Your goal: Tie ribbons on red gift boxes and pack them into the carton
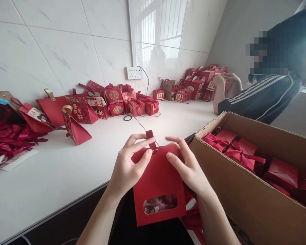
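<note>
A red gift box with a clear oblong window near its bottom is in front of me, above the table's near edge. From its top stands a dark red strap loop, with a small gold-coloured piece at its base. My left hand is closed on the strap and the top left edge, thumb and fingers pinching there. At the top right, my right hand grips the box with the thumb in front; its other fingers are curled behind the edge and partly hidden. Printed contents show through the window.
A cardboard carton holding red boxes stands at right. Finished-looking red boxes line the white table by the wall. Dark red ribbons lie at left. Across the table, a co-worker's hand is near more boxes.
</note>
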### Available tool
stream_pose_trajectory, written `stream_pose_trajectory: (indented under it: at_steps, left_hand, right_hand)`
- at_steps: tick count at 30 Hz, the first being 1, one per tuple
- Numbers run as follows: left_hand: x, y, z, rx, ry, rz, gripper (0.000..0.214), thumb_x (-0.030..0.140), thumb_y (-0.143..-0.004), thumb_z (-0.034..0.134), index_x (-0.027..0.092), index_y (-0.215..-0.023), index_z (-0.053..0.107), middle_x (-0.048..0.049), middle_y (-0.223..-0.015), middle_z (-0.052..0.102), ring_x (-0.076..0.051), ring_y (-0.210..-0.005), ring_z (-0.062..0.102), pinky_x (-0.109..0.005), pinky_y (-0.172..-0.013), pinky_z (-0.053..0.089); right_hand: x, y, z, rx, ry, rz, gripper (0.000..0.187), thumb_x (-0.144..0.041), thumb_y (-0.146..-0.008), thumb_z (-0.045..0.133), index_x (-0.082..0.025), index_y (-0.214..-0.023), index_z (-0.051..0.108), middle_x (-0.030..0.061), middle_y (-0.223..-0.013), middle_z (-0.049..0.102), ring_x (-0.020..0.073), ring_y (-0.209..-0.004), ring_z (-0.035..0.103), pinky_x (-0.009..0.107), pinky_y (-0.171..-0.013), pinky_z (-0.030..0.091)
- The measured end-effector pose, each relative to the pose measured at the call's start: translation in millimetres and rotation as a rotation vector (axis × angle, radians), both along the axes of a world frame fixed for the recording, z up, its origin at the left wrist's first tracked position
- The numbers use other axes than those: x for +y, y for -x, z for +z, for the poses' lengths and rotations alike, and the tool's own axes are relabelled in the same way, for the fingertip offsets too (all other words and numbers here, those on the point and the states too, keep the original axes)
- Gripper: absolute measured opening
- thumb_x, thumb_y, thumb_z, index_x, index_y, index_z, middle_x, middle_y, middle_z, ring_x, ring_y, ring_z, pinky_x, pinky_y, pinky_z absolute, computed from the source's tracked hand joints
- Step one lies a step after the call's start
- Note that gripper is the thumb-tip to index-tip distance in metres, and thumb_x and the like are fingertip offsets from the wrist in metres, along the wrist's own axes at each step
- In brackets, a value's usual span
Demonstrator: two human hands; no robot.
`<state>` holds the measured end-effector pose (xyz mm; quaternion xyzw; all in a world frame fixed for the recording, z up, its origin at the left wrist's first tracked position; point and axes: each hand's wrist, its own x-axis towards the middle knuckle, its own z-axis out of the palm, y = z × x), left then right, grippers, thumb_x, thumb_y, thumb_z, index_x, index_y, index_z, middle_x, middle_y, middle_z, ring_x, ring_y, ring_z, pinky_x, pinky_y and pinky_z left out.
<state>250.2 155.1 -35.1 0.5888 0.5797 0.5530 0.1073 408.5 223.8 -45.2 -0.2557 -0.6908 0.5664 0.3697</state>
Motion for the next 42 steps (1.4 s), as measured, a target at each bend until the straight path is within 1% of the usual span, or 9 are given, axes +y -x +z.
stream_pose_trajectory:
  at_steps: [3,7,9,13,21,27,31,37,42]
  left_hand:
    - [0,5,-3.4,-0.165,-0.05,-0.085,0.029,0.033,-0.088,0.056,0.025,-0.114,0.063,-0.0063,-0.131,0.052,-0.02,-0.108,0.061,-0.031,-0.093,0.051]
    - [1,6,-18.5,-0.349,-0.074,-0.248,0.058,0.049,-0.085,0.056,0.027,-0.137,0.039,-0.0084,-0.15,0.033,-0.028,-0.132,0.042,-0.04,-0.109,0.037]
    - [2,-2,-27.0,-0.32,0.016,-0.307,0.072,0.05,-0.081,0.061,0.031,-0.142,0.028,-0.0075,-0.152,0.029,-0.028,-0.136,0.036,-0.04,-0.111,0.035]
    - [2,-25,-37.2,-0.307,0.089,-0.323,0.088,0.041,-0.081,0.066,0.037,-0.146,0.008,-0.0081,-0.147,0.037,-0.025,-0.127,0.047,-0.041,-0.106,0.041]
    - [-4,-38,-40.5,-0.346,0.031,-0.222,0.099,0.041,-0.076,0.072,0.038,-0.145,0.001,-0.0104,-0.143,0.037,-0.025,-0.123,0.05,-0.038,-0.097,0.049]
    - [-6,-38,-37.9,-0.328,0.018,-0.196,0.091,0.042,-0.075,0.071,0.035,-0.145,0.013,-0.0098,-0.141,0.04,-0.026,-0.124,0.049,-0.038,-0.098,0.048]
    - [-5,-35,-45.8,-0.474,0.039,-0.195,0.096,0.046,-0.075,0.07,0.04,-0.145,0.005,-0.0074,-0.133,0.047,-0.022,-0.109,0.06,-0.037,-0.091,0.052]
    - [3,-34,-54.9,-0.481,-0.071,-0.2,0.107,0.066,-0.065,0.068,0.038,-0.144,0.003,-0.0115,-0.133,0.05,-0.026,-0.108,0.061,-0.032,-0.077,0.057]
    - [9,-27,-42.1,-0.525,-0.029,-0.054,0.035,0.051,-0.09,0.047,0.024,-0.113,0.052,-0.0062,-0.103,0.066,-0.02,-0.092,0.065,-0.028,-0.071,0.055]
  right_hand:
    - [11,-7,-10.6,0.087,0.217,-0.037,0.03,-0.043,-0.083,0.061,-0.018,-0.101,0.063,0.0025,-0.083,0.069,0.0158,-0.068,0.064,0.024,-0.058,0.051]
    - [31,-8,-28.3,0.485,0.429,-0.451,0.03,-0.041,-0.076,0.069,-0.019,-0.096,0.066,0.0032,-0.094,0.072,0.0171,-0.077,0.067,0.025,-0.065,0.055]
    - [36,-5,-34.7,0.628,0.54,-0.524,0.024,-0.037,-0.076,0.069,-0.02,-0.093,0.067,0.0017,-0.093,0.072,0.0159,-0.078,0.067,0.024,-0.066,0.056]
    - [31,3,-41.4,0.697,0.776,-0.346,0.018,-0.034,-0.079,0.066,-0.019,-0.088,0.068,0.0005,-0.084,0.072,0.0135,-0.071,0.067,0.023,-0.065,0.058]
    - [19,11,-48.8,0.691,0.838,-0.098,0.011,-0.031,-0.079,0.067,-0.021,-0.081,0.07,-0.0007,-0.076,0.072,0.0135,-0.069,0.067,0.024,-0.069,0.059]
    - [14,12,-48.5,0.678,0.87,-0.068,0.018,-0.037,-0.08,0.065,-0.021,-0.086,0.069,-0.0001,-0.079,0.072,0.014,-0.069,0.066,0.024,-0.061,0.058]
    - [9,-1,-36.4,0.662,0.691,-0.09,0.032,-0.046,-0.081,0.06,-0.024,-0.105,0.064,0.0018,-0.098,0.071,0.0179,-0.08,0.067,0.027,-0.058,0.058]
    - [1,-17,-32.0,0.482,0.683,-0.051,0.031,-0.045,-0.075,0.06,-0.021,-0.095,0.061,0.0038,-0.08,0.07,0.0229,-0.07,0.067,0.033,-0.054,0.055]
    - [-6,-21,-46.5,0.497,0.928,-0.093,0.022,-0.039,-0.074,0.057,-0.019,-0.084,0.061,0.0023,-0.078,0.07,0.0158,-0.063,0.064,0.024,-0.051,0.051]
